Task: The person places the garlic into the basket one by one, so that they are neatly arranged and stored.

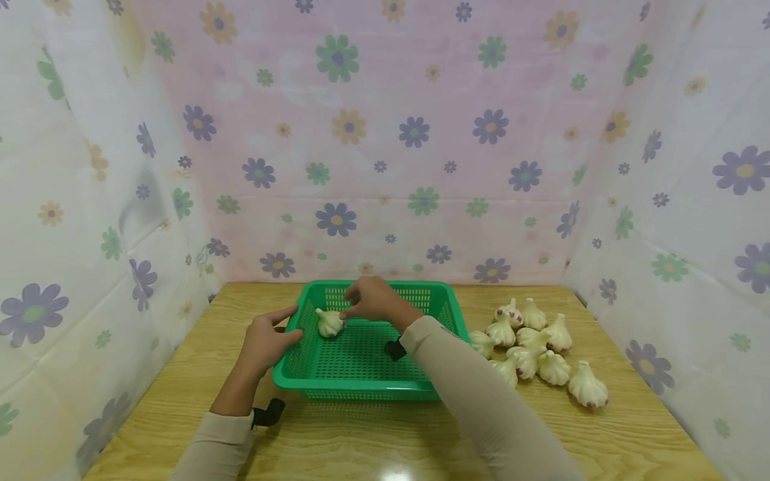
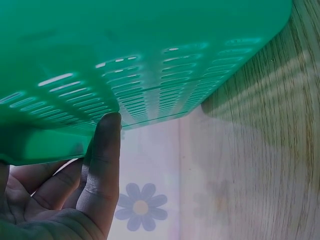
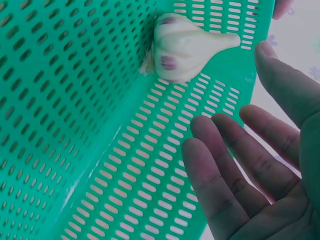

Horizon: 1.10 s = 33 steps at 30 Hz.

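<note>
One garlic bulb [image 1: 329, 323] lies at the left end inside a green plastic basket [image 1: 385, 386]. My left hand [image 1: 265, 344] holds the basket's left rim, its thumb over the edge; in the left wrist view a finger [image 2: 102, 165] presses the outside of the slotted wall. Above the basket's inside, my right hand [image 1: 375, 298] hangs beside the bulb. Seen from the right wrist, its fingers [image 3: 207, 172] are loosely spread and apart from the garlic [image 3: 185, 47], with nothing between them. The bulb's stem points toward the thumb in that view.
Several more garlic bulbs [image 1: 526, 361] are heaped on the wooden table [image 1: 373, 441] to the right of the basket, partly behind the right sleeve [image 1: 481, 394]. A flowered cloth [image 1: 385, 167] rises behind the table and on both sides.
</note>
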Tool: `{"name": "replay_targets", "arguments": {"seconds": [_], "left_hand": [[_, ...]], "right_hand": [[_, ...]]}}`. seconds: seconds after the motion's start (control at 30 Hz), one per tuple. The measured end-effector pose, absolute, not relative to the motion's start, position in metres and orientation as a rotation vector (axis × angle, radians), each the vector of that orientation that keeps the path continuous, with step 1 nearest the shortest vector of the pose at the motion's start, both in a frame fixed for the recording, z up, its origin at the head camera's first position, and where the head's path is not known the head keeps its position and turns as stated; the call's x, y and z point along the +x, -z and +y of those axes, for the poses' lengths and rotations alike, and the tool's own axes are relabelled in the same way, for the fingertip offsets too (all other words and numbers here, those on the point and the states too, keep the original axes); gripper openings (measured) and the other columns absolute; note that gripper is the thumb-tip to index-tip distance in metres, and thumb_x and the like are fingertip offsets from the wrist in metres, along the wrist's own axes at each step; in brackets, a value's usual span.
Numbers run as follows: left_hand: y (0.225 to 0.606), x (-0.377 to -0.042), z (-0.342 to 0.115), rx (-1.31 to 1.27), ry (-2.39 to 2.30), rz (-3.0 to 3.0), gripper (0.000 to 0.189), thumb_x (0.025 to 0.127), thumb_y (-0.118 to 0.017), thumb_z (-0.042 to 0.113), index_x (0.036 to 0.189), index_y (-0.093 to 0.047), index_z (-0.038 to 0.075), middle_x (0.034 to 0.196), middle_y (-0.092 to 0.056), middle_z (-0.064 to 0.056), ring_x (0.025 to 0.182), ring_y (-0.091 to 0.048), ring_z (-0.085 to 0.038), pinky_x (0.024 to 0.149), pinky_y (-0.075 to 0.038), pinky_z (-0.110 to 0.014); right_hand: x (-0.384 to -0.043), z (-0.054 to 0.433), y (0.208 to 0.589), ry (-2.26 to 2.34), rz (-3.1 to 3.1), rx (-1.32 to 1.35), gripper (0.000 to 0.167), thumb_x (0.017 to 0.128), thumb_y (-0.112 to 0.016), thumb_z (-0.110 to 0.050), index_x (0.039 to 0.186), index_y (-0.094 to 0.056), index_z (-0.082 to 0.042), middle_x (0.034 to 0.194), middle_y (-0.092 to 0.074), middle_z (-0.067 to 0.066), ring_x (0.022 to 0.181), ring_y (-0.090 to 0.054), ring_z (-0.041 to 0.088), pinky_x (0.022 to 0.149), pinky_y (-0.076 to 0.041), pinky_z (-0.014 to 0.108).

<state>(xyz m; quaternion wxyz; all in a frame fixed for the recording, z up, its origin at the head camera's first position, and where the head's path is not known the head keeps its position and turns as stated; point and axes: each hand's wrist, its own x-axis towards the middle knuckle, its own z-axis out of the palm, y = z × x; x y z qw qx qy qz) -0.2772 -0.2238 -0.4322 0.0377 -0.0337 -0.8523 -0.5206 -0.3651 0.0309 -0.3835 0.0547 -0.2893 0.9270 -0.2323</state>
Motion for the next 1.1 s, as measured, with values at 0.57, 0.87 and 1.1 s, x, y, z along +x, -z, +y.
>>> {"name": "replay_targets", "arguments": {"seconds": [0.57,0.87,1.1], "left_hand": [[0.435,-0.278,-0.224,-0.11,1.593,-2.611,0.062,0.095,-0.067,0.012,0.154,-0.051,0.011,0.16,-0.042,-0.026,0.127,-0.061,-0.046,0.072,-0.061,-0.038],[0.434,-0.277,-0.225,-0.097,1.591,-2.613,0.062,0.095,-0.067,0.013,0.154,-0.051,0.011,0.162,-0.039,-0.025,0.13,-0.059,-0.047,0.075,-0.061,-0.039],[0.434,-0.278,-0.223,-0.096,1.606,-2.606,0.062,0.094,-0.066,0.011,0.154,-0.051,0.011,0.162,-0.039,-0.025,0.13,-0.059,-0.047,0.073,-0.061,-0.038]], "right_hand": [[-0.353,0.07,0.361,0.793,2.818,-0.9,0.056,0.09,-0.08,-0.039,0.135,-0.069,-0.007,0.133,-0.071,0.01,0.122,-0.067,0.025,0.099,-0.055,0.044],[-0.345,0.083,0.359,0.836,2.816,-0.966,0.049,0.09,-0.08,-0.039,0.13,-0.072,-0.013,0.129,-0.073,0.009,0.118,-0.069,0.028,0.094,-0.057,0.042],[-0.333,0.105,0.36,0.912,2.841,-1.005,0.046,0.089,-0.081,-0.036,0.129,-0.072,-0.014,0.127,-0.072,0.007,0.103,-0.073,0.019,0.087,-0.059,0.034]]}}
